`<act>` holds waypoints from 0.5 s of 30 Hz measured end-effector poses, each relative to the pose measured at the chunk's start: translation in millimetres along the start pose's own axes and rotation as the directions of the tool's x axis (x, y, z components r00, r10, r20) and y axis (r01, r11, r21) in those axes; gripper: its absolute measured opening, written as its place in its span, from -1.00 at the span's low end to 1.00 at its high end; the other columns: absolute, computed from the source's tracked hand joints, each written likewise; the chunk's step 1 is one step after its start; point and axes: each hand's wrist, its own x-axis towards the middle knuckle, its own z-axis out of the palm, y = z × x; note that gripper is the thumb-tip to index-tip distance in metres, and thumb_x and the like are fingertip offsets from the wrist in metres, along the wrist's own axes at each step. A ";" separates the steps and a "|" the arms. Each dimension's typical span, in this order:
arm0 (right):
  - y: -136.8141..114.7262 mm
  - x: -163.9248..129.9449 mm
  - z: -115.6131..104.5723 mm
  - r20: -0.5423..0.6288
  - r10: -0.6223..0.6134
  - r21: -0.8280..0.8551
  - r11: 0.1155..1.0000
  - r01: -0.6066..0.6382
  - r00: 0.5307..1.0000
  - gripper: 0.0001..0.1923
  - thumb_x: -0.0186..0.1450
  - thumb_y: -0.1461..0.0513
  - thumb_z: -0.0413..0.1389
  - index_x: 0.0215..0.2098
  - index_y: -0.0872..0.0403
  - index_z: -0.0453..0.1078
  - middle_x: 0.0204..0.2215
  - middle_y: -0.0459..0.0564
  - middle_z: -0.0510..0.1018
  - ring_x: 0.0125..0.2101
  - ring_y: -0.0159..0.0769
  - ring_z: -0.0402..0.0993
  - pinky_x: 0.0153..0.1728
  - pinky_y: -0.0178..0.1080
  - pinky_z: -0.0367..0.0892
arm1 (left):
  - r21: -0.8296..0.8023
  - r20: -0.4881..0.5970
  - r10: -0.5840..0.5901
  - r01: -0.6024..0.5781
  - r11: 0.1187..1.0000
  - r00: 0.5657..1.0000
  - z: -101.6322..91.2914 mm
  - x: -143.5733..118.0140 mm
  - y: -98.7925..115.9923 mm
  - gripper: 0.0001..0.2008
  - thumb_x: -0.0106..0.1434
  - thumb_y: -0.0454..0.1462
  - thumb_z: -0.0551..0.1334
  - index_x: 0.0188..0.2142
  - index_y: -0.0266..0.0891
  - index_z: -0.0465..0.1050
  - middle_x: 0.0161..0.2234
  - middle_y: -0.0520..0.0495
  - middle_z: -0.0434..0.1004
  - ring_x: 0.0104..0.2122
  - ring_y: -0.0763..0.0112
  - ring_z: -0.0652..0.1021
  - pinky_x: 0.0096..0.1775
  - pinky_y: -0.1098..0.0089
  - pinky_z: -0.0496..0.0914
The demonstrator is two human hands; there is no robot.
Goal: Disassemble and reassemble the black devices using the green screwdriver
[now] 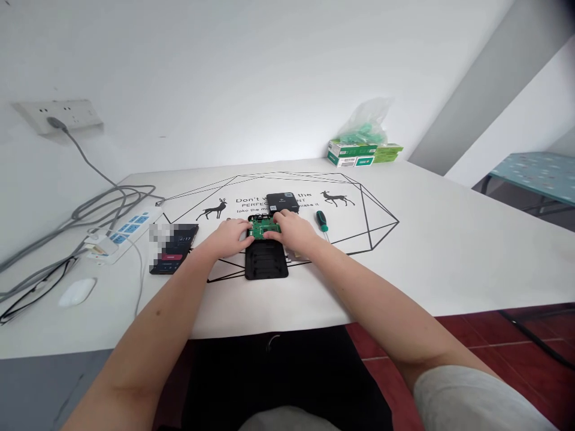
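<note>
A green circuit board (265, 227) lies near the middle of the table, between my two hands. My left hand (230, 237) pinches its left edge with thumb and fingertips. At the right end of the board, my right hand (294, 232) has its thumb on the near side and its fingers on the far side. Just in front of the board is a black ribbed plastic shell (266, 261). Behind it lies a black rectangular case part (281, 202) with small labels, close to my right fingers. Something small beneath my right hand is mostly hidden.
A green-handled screwdriver (320, 220) lies to the right. On the left are a phone (175, 248), a white mouse (78, 292), a power strip (131, 230) and grey cables (112, 200). Green-and-white boxes (353, 152) with a plastic bag (366, 126) stand at the wall.
</note>
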 end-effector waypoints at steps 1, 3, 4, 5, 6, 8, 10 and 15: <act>5.8 1.6 -3.8 -0.003 0.033 0.010 0.999 -0.033 0.999 -0.57 0.55 -0.07 0.14 0.16 0.07 0.43 0.21 0.27 0.57 0.21 0.09 0.55 0.09 -0.03 0.48 | 0.005 0.002 0.005 -0.005 1.000 1.000 -0.6 0.1 0.6 -0.55 0.49 -0.05 0.13 0.19 -0.15 0.59 0.25 -0.26 0.63 0.26 -0.09 0.58 0.30 -0.01 0.45; 21.4 3.9 -13.3 0.007 0.126 0.015 0.992 -0.126 0.992 -0.62 0.57 -0.02 0.08 0.12 0.08 0.44 0.18 0.27 0.59 0.16 0.09 0.57 0.03 -0.04 0.46 | -0.006 0.002 0.013 -0.013 1.000 1.000 -3.1 -0.7 1.9 -0.56 0.49 -0.03 0.13 0.17 -0.16 0.59 0.26 -0.27 0.60 0.28 -0.10 0.55 0.32 -0.05 0.42; 30.9 4.0 -18.6 0.068 0.166 0.006 0.986 -0.166 0.984 -0.65 0.59 0.00 0.03 0.07 0.08 0.44 0.14 0.28 0.62 0.12 0.10 0.59 -0.02 -0.04 0.45 | -0.024 0.000 0.018 -0.018 1.000 1.000 -5.2 -1.6 2.6 -0.56 0.48 -0.03 0.15 0.15 -0.17 0.59 0.28 -0.28 0.58 0.30 -0.10 0.52 0.34 -0.06 0.40; 40.8 3.5 -23.8 0.117 0.163 0.006 0.986 -0.165 0.980 -0.70 0.57 0.03 0.07 0.01 0.08 0.46 0.06 0.27 0.66 0.06 0.09 0.61 -0.07 -0.05 0.44 | -0.048 0.002 0.025 -0.025 0.999 1.000 -7.9 -3.0 3.3 -0.58 0.46 -0.02 0.17 0.12 -0.16 0.60 0.29 -0.27 0.56 0.33 -0.09 0.49 0.36 -0.06 0.37; 50.5 2.4 -28.5 0.171 0.134 0.018 0.990 -0.139 0.976 -0.73 0.48 0.02 0.22 -0.08 0.05 0.47 -0.01 0.19 0.69 -0.01 0.03 0.63 -0.12 -0.10 0.42 | -0.075 0.012 0.032 -0.031 0.997 0.999 -11.1 -4.8 4.1 -0.60 0.44 0.00 0.22 0.09 -0.15 0.60 0.32 -0.25 0.53 0.36 -0.09 0.45 0.39 -0.05 0.35; 66.1 -0.7 -34.9 0.385 -0.002 0.111 0.993 -0.045 0.923 -0.56 0.23 -0.06 0.44 -0.15 0.00 0.44 -0.06 0.05 0.69 -0.11 -0.07 0.62 -0.22 -0.17 0.39 | -0.133 0.066 0.041 -0.032 0.991 0.997 -18.1 -8.9 5.6 -0.62 0.35 0.05 0.34 0.00 -0.10 0.60 0.37 -0.20 0.47 0.45 -0.08 0.34 0.43 -0.02 0.30; 73.3 -3.1 -36.8 0.498 -0.066 0.160 0.987 -0.016 0.865 -0.42 0.03 -0.06 0.53 -0.18 -0.01 0.40 -0.10 -0.01 0.66 -0.16 -0.10 0.59 -0.26 -0.19 0.35 | -0.155 0.183 0.033 -0.004 0.988 0.982 -23.8 -12.6 7.2 -0.51 0.18 0.11 0.50 -0.04 -0.09 0.58 0.46 -0.19 0.36 0.52 -0.15 0.20 0.43 -0.05 0.28; 63.7 -3.7 -31.4 0.573 -0.105 0.166 0.986 0.010 0.813 -0.48 -0.03 0.00 0.49 -0.29 -0.02 0.34 -0.28 -0.11 0.57 -0.26 -0.17 0.50 -0.35 -0.18 0.23 | -0.111 0.315 0.007 0.030 0.993 0.949 -27.1 -15.0 14.1 -0.46 0.05 0.08 0.61 -0.12 -0.11 0.55 0.55 -0.23 0.19 0.57 -0.27 0.03 0.47 -0.18 0.15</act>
